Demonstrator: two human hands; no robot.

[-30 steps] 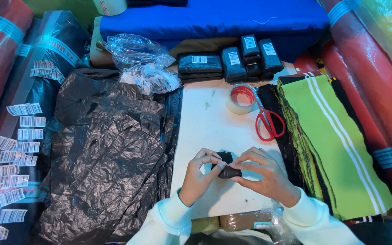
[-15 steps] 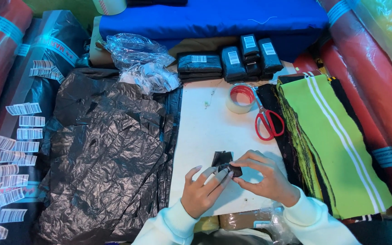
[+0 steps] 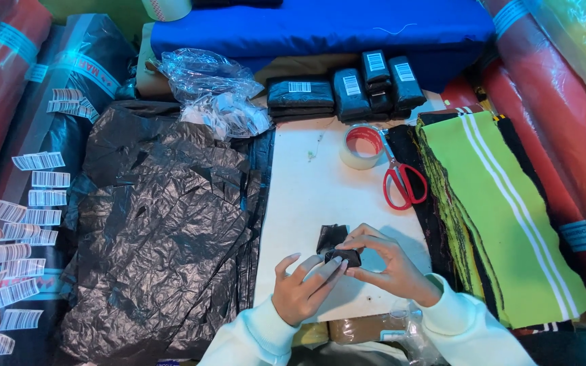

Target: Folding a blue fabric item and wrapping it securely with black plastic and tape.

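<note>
Looks like a small garment or textile packing spot, the kind of back room where a seller bags up orders. Fat rolls of fabric point(image 3: 564, 122) wrapped in clear plastic line both sides, red ones mostly, plus a blue bolt point(image 3: 320, 27) across the top. There's a stack of cut green knit pieces with white stripes point(image 3: 503, 210), a pile of black plastic bags point(image 3: 164, 230), and sheets of barcode stickers point(image 3: 28, 217) stuck along the left. Finished black packets with labels point(image 3: 347, 91) sit at the back of a white work board point(image 3: 313, 196), next to a tape roll point(image 3: 361, 146) and red scissors point(image 3: 401, 183).
</note>
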